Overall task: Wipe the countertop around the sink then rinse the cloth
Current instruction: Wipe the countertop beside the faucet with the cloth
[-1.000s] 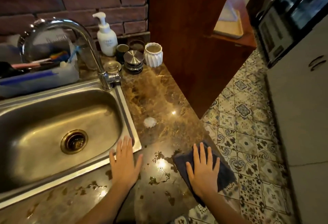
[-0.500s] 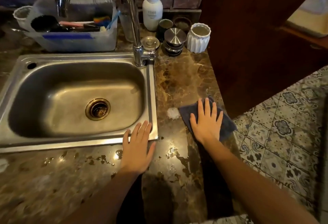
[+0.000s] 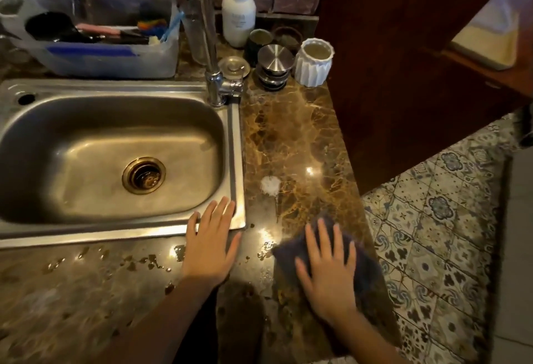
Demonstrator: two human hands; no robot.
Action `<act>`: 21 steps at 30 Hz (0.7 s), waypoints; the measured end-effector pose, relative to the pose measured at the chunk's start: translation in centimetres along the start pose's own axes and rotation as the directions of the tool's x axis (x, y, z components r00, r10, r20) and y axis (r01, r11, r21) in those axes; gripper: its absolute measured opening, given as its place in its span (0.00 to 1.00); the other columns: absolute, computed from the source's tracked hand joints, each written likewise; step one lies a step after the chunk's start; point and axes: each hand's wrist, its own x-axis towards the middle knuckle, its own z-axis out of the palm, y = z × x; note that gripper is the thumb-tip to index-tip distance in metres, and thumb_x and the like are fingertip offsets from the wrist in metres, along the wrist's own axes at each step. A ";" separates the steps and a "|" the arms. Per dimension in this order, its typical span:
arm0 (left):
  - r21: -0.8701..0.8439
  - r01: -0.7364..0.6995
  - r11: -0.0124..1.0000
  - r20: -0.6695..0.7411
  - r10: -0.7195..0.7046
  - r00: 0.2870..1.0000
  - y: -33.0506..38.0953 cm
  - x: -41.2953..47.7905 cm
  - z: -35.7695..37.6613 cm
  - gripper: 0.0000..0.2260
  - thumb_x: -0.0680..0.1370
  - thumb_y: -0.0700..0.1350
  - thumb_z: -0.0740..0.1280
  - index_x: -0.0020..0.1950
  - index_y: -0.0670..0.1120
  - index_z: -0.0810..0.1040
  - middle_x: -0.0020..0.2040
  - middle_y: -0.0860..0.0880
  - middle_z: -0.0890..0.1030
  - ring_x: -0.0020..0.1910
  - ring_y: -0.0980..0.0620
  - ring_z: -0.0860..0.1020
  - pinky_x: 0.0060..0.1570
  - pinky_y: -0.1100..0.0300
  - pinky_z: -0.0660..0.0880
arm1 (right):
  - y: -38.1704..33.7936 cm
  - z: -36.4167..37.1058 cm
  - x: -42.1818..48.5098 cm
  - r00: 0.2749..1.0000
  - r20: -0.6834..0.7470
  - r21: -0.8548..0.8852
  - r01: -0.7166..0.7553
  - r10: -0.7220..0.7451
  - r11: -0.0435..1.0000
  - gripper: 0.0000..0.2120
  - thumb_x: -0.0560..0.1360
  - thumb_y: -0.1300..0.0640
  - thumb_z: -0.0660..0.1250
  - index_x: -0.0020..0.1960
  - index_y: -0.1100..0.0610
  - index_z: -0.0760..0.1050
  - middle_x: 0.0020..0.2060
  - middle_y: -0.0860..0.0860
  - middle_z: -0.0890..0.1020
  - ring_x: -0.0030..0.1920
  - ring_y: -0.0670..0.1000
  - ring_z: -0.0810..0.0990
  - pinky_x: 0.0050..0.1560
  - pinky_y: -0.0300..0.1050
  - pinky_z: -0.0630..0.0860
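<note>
Pressing with straight fingers, the right hand point(image 3: 328, 274) flattens the dark blue cloth point(image 3: 367, 268) on the brown marble countertop point(image 3: 294, 138), five o'clock from the steel sink point(image 3: 236, 161); the left hand point(image 3: 210, 248) lies flat on its rim.

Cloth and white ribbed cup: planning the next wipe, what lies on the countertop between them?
Head view: only a white powdery spot on the bare countertop between cloth and cup.

Single head view, steeply down and close over sink point(image 3: 236, 144) and countertop point(image 3: 300, 138).
</note>
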 end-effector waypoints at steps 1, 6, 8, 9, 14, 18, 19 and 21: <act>0.002 0.000 1.000 -0.001 0.000 1.000 0.1 0.0 0.0 0.26 0.79 0.57 0.50 0.76 0.50 0.60 0.75 0.49 0.65 0.74 0.49 0.62 0.70 0.47 0.54 | 0.2 -0.6 2.8 0.999 -0.020 0.020 -0.036 0.036 0.999 0.31 0.77 0.40 0.48 0.77 0.52 0.56 0.76 0.55 0.60 0.75 0.62 0.57 0.69 0.68 0.58; -0.025 -0.007 1.000 -0.042 0.006 0.999 0.0 0.0 0.2 0.26 0.79 0.54 0.57 0.76 0.48 0.63 0.75 0.49 0.66 0.73 0.49 0.64 0.70 0.45 0.60 | 1.0 -2.9 18.2 0.984 -0.070 0.123 -0.152 0.162 0.981 0.32 0.78 0.39 0.43 0.78 0.52 0.53 0.78 0.55 0.54 0.76 0.62 0.50 0.71 0.69 0.48; -0.038 -0.027 0.999 -0.045 0.026 0.999 -0.2 -0.1 0.3 0.25 0.79 0.54 0.57 0.76 0.48 0.63 0.75 0.49 0.66 0.74 0.49 0.63 0.70 0.45 0.60 | 1.2 -3.2 22.2 0.984 -0.071 0.135 -0.150 0.161 0.979 0.30 0.80 0.40 0.46 0.78 0.52 0.52 0.78 0.54 0.52 0.77 0.62 0.48 0.72 0.68 0.46; -0.037 -0.029 0.999 -0.040 0.027 0.999 -0.3 -0.1 0.3 0.25 0.79 0.54 0.57 0.76 0.48 0.63 0.75 0.49 0.66 0.74 0.49 0.63 0.70 0.45 0.60 | 1.3 -3.3 23.4 0.984 -0.069 0.138 -0.151 0.161 0.979 0.30 0.80 0.41 0.48 0.78 0.51 0.51 0.78 0.53 0.51 0.77 0.61 0.47 0.72 0.68 0.45; -0.005 -0.022 1.000 -0.038 0.021 0.999 0.0 -0.1 0.1 0.25 0.79 0.55 0.56 0.75 0.48 0.64 0.74 0.49 0.66 0.73 0.49 0.64 0.69 0.45 0.60 | 1.5 -3.2 20.6 0.995 -0.064 0.145 -0.064 0.074 0.987 0.30 0.80 0.40 0.48 0.78 0.50 0.50 0.78 0.53 0.50 0.77 0.61 0.45 0.73 0.66 0.44; 0.002 -0.018 1.000 0.009 0.018 1.000 -0.1 -0.1 -0.2 0.26 0.79 0.56 0.54 0.76 0.49 0.62 0.75 0.50 0.65 0.73 0.49 0.63 0.68 0.47 0.59 | 1.1 -2.0 10.2 0.998 -0.052 0.110 -0.027 0.033 0.994 0.31 0.78 0.40 0.47 0.78 0.51 0.52 0.78 0.54 0.54 0.77 0.61 0.50 0.72 0.66 0.49; 0.003 -0.013 1.000 0.013 0.013 1.000 0.0 0.0 -0.3 0.26 0.79 0.56 0.53 0.75 0.49 0.62 0.75 0.49 0.65 0.73 0.49 0.63 0.67 0.48 0.59 | 1.1 -1.4 6.9 0.999 -0.041 0.089 -0.022 0.026 0.996 0.31 0.78 0.41 0.48 0.78 0.51 0.52 0.77 0.54 0.55 0.77 0.61 0.50 0.73 0.66 0.51; -0.018 0.012 1.000 0.002 -0.012 1.000 0.2 0.2 -0.5 0.26 0.78 0.57 0.52 0.74 0.49 0.65 0.73 0.49 0.68 0.72 0.48 0.65 0.64 0.49 0.60 | 0.7 0.1 0.4 1.000 -0.003 0.053 -0.026 0.026 0.998 0.31 0.78 0.40 0.49 0.78 0.50 0.52 0.77 0.54 0.55 0.77 0.60 0.51 0.72 0.65 0.54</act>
